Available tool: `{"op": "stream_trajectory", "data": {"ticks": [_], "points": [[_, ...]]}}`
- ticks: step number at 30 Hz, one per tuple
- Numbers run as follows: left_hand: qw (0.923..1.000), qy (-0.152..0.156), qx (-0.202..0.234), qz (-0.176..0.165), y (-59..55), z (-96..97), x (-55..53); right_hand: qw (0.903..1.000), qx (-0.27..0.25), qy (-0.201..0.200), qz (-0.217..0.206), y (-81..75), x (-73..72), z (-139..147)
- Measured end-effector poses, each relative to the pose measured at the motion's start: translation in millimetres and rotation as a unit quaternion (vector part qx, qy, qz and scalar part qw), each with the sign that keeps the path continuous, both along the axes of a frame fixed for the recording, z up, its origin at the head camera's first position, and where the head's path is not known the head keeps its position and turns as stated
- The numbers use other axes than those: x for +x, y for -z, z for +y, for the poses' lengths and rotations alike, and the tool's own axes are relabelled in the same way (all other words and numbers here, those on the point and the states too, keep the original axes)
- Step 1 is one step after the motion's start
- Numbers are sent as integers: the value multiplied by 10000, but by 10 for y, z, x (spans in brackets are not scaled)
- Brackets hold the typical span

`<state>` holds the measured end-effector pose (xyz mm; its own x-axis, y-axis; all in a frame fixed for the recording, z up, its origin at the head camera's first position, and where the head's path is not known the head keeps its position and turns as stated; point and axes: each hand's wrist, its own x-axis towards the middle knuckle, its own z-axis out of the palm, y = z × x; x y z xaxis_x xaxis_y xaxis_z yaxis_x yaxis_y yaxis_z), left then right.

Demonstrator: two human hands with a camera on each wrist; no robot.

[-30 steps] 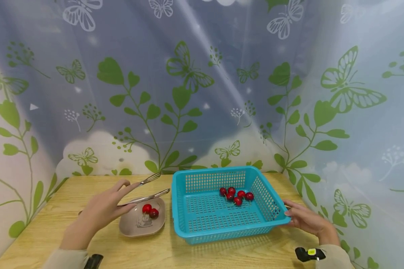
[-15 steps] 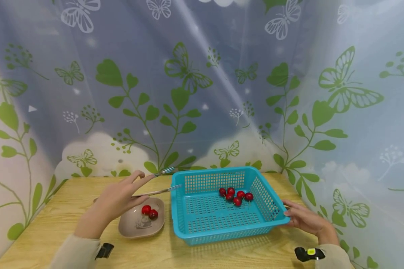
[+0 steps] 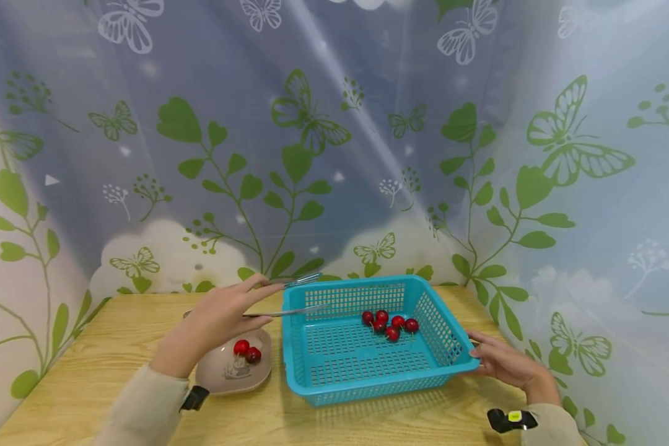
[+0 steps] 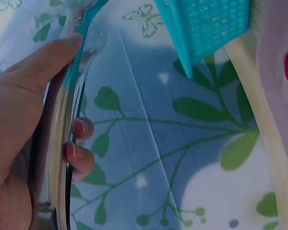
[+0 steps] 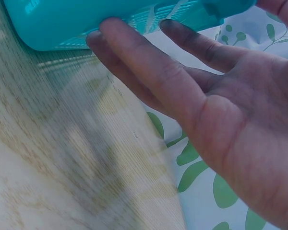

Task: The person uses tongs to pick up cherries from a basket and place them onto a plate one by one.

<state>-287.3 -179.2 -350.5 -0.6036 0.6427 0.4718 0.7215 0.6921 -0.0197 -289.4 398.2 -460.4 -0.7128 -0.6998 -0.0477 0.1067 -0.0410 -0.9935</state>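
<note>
My left hand grips a pair of metal tongs above the plate's far side. The tongs' two ends are spread apart with nothing between them, and they overlap the left side of a blue plastic basket in the head view. Several dark red cherries lie in the basket's right half. Two more cherries rest on a small beige plate. At the basket's right edge, my right hand holds on, its thumb on the rim and its long fingers against the outer wall.
Plate and basket stand side by side on a light wood table. A curtain printed with leaves and butterflies hangs close behind the table and along both sides.
My left hand has carried the spread tongs rightward, from over the plate to the basket's left side. My right hand, the basket and the cherries have stayed in place.
</note>
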Motion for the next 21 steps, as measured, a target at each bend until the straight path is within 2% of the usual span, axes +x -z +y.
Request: {"op": "stream_trajectory", "data": {"ticks": [3, 7, 17, 21], "points": [[9996, 247, 78, -120, -23, 87, -26, 10000, -39, -27, -7, 7, -4, 6], [9988, 482, 39, -86, -33, 193, -68, 9999, -94, -73, -47, 10, -7, 6], [9961, 814, 74, -334, -67, 418, -151, 9999, -78, -73, -50, -5, 4, -7], [9952, 856, 134, -450, -108, 499, -180, 10000, -61, -55, -45, -6, 5, -8]]}}
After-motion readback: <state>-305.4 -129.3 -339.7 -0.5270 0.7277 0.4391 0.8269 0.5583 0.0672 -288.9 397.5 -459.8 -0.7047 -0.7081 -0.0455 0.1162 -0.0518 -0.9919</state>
